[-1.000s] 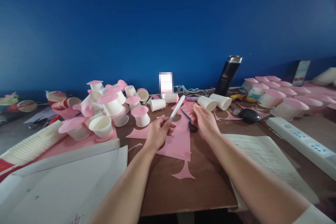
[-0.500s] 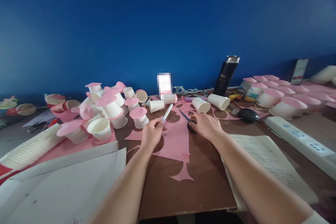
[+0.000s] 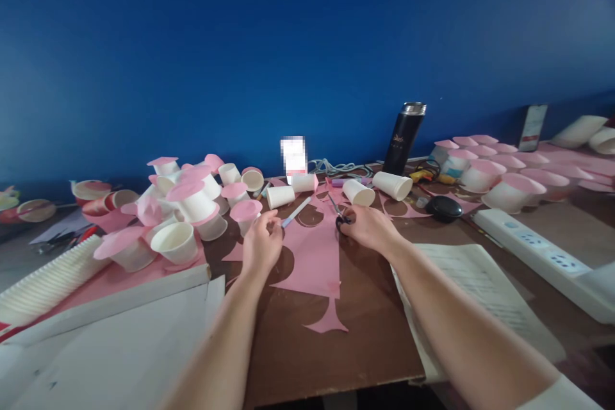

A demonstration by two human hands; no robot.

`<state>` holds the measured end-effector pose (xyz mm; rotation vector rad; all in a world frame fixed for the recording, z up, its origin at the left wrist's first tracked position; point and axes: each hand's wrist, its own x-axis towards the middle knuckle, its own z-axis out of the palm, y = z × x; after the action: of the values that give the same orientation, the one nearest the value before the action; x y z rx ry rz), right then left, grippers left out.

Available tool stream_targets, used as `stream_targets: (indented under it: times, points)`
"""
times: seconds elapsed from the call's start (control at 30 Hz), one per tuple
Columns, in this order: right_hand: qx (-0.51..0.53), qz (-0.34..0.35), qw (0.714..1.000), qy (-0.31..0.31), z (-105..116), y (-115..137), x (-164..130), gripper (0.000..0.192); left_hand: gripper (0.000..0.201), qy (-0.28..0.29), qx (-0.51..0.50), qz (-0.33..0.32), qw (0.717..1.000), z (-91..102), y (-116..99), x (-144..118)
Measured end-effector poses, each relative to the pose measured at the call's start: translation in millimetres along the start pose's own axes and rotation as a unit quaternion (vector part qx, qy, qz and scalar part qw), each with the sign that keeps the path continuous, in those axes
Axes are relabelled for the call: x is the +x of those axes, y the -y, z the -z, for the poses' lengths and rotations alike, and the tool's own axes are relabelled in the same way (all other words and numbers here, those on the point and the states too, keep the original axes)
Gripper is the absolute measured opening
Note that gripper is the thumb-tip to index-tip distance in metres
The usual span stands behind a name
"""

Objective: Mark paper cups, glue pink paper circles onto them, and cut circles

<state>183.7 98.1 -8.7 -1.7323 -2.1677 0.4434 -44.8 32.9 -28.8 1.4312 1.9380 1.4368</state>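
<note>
My left hand point(image 3: 263, 240) hovers over the left side of the pink paper sheet point(image 3: 314, 259), its fingers slightly apart and holding nothing. Just off its fingertips lies a slim, pale pen-like stick point(image 3: 296, 211), slanting away to the right across the sheet. The fingers of my right hand point(image 3: 368, 227) are on the dark handles of a pair of scissors point(image 3: 340, 216), whose blades point away and left. Rounded cut-outs mark the sheet's edges. A curved pink scrap point(image 3: 329, 319) lies at its near end.
To the left crowd white paper cups point(image 3: 175, 242) with pink paper tops, plus a long cup stack point(image 3: 52, 278). Similar cups point(image 3: 512, 192), a black flask point(image 3: 404, 138), a black oval object point(image 3: 444, 208) and a power strip point(image 3: 542, 259) occupy the right. Tipped cups point(image 3: 358, 193) lie behind the sheet.
My left hand has let go of the pale stick and drawn slightly back from it; the stick now lies on the paper. My right hand keeps the scissors. The view has turned slightly right.
</note>
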Motion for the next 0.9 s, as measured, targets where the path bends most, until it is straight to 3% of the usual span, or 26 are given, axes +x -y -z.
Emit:
stream_targets:
  times: [0.1, 0.2, 0.3, 0.4, 0.5, 0.67, 0.9]
  points:
    - [0.184, -0.008, 0.982, -0.039, -1, 1, 3, 0.031, 0.015, 0.023, 0.13, -0.024, 0.991, 7.9, 0, 0]
    - [0.371, -0.017, 0.928, -0.032, -5, 5, 4, 0.037, 0.014, 0.073, 0.199, -0.019, 0.977, 6.6, -1, -5]
    - [0.497, -0.016, 0.867, 0.029, -12, 9, 4, 0.035, 0.004, 0.092, 0.226, -0.014, 0.97, 1.3, -2, -11]
    - [0.543, -0.015, 0.835, 0.085, -15, 10, 4, 0.025, 0.01, 0.096, 0.254, -0.006, 0.962, -2.1, -4, -14]
    - [0.556, -0.041, 0.821, 0.126, -19, 11, 3, 0.027, 0.011, 0.138, 0.323, 0.011, 0.936, -3.2, -6, -16]
    - [0.549, -0.044, 0.824, 0.131, -30, 16, 0, 0.034, 0.012, 0.186, 0.307, 0.042, 0.932, -4.8, -7, -17]
    - [0.601, -0.051, 0.795, 0.06, -39, 14, 2, 0.042, 0.012, 0.16, 0.206, 0.029, 0.965, -10.9, -4, -19]
